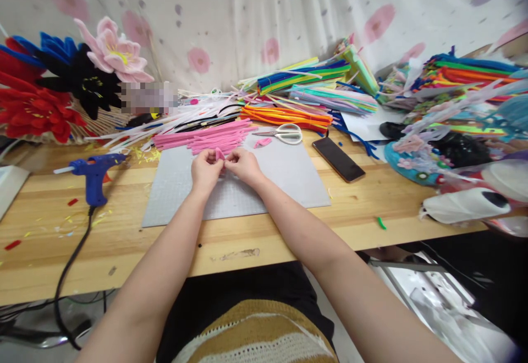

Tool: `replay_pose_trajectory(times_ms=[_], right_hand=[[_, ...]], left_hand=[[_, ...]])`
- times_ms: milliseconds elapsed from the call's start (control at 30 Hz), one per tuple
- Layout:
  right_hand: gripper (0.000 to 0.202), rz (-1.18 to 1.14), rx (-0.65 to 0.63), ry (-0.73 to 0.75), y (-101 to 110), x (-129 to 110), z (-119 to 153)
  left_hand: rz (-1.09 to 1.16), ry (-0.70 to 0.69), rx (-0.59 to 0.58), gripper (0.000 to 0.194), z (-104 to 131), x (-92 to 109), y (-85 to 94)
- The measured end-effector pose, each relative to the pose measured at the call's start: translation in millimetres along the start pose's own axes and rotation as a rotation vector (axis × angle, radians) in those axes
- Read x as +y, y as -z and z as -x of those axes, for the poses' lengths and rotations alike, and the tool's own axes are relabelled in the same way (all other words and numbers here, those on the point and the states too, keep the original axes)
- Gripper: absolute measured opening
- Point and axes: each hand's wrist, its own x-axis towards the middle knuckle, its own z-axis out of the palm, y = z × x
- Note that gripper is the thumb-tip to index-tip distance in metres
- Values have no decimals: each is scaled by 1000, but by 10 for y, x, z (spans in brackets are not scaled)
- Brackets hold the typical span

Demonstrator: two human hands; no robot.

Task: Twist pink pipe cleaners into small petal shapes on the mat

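Note:
Above the grey cutting mat (280, 187), my left hand (206, 169) and my right hand (244, 166) meet, fingertips pinched. Between them is a small bent piece of pink pipe cleaner (220, 154), gripped from both sides; the fingers cover part of it. Just behind my hands lies a pile of pink pipe cleaners (206, 135) on the mat's back edge. A small pink shaped piece (263, 142) rests on the mat to the right, in front of the scissors (286, 133) with white handles.
A blue hot glue gun (97, 173) stands at the left, its cord hanging off the table. To the right lies a black phone (338, 158). Orange pipe cleaners (289, 116) and other coloured bundles line the back. Fuzzy flowers (115, 52) fill the back left; a white roll (466, 205) lies far right.

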Motion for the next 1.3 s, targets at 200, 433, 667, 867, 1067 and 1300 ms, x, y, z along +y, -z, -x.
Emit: replay_pose_trajectory(times_ms=[200, 433, 667, 867, 1067, 1300], right_hand=[[13, -30, 6, -15, -13, 33, -9], [16, -75, -30, -27, -25, 97, -38], [18, 16, 12, -23, 1, 72, -14], [17, 27, 24, -6, 0, 48, -2], [11, 31, 67, 30, -11, 44, -5], [18, -358, -154, 30, 93, 70, -68]], left_hand=[[-170, -85, 62, 14, -9, -41, 13], [-42, -29, -61, 18, 47, 51, 18], [-69, -21, -52, 14, 37, 28, -16], [-93, 7, -8, 11, 32, 28, -26], [-220, -96, 83, 11, 3, -33, -3], [344, 194, -9, 19, 10, 124, 23]])
